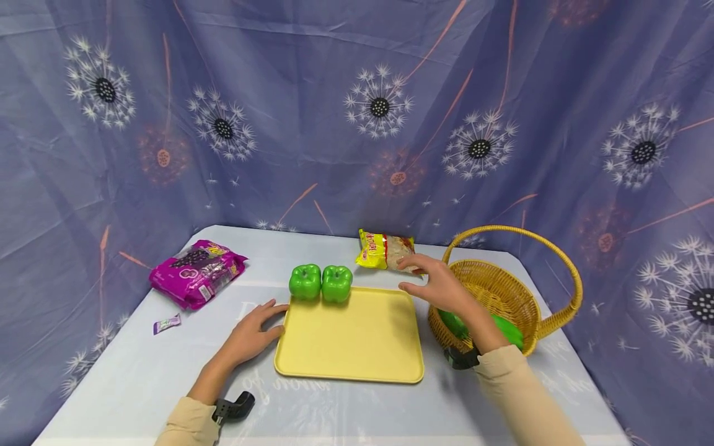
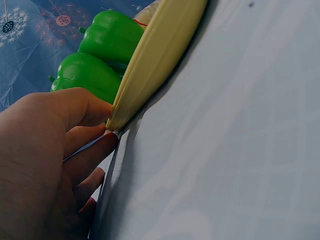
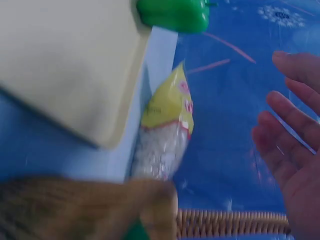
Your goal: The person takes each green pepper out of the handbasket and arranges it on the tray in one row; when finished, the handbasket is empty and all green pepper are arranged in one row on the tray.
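Observation:
The left hand (image 1: 253,333) touches the left edge of a yellow tray (image 1: 351,337); in the left wrist view its thumb and fingertips (image 2: 111,136) meet at the tray's rim. Two green peppers (image 1: 305,282) (image 1: 337,284) stand side by side at the tray's back left corner. Above the tray's back right corner, the right hand (image 1: 440,285) is in the air with fingers spread and nothing held. Just behind it lies a yellow and clear snack bag (image 1: 385,251), seen also in the right wrist view (image 3: 167,125).
A wicker basket (image 1: 485,279) with a tall handle stands on the right, green items (image 1: 509,331) inside, under the right forearm. On the left lie a purple bag (image 1: 198,272) and a small purple packet (image 1: 167,324). A patterned blue cloth (image 1: 312,124) hangs behind the table.

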`<state>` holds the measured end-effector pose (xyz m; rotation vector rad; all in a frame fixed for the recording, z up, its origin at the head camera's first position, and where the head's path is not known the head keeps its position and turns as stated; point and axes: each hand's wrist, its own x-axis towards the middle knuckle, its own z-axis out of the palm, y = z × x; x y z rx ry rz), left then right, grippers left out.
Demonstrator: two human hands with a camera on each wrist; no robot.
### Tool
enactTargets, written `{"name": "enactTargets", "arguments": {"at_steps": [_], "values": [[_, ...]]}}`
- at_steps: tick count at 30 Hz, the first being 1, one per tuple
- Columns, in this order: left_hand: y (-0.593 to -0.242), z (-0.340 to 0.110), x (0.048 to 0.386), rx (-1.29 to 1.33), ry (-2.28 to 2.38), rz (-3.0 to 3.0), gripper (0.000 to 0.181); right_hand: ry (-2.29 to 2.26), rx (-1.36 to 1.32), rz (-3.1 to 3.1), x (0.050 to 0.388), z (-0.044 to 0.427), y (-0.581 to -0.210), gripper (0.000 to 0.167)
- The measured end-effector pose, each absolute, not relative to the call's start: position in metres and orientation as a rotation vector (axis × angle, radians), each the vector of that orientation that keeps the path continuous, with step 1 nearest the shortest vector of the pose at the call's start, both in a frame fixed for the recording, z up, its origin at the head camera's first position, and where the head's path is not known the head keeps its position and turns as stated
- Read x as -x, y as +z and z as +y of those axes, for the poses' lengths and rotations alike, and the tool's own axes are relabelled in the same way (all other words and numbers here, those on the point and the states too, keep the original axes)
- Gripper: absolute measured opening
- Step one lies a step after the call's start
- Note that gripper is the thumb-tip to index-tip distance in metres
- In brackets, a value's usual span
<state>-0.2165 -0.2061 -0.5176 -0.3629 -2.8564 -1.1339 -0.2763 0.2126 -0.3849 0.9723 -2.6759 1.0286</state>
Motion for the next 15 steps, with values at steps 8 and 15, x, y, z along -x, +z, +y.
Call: {"name": "enactTargets", "arguments": {"at_steps": [8,15], "values": [[-0.517,-0.207,0.215,0.372,-1.122,-2.856,0.047,1.074,-0.909,-2.745,0.271,0.251,-0.385,0.037],[-0.519,-0.207,0.216,0.36,-1.132,-2.865,0.047,1.045,-0.851,-2.834,0.269,0.276,-0.384,0.04]]}}
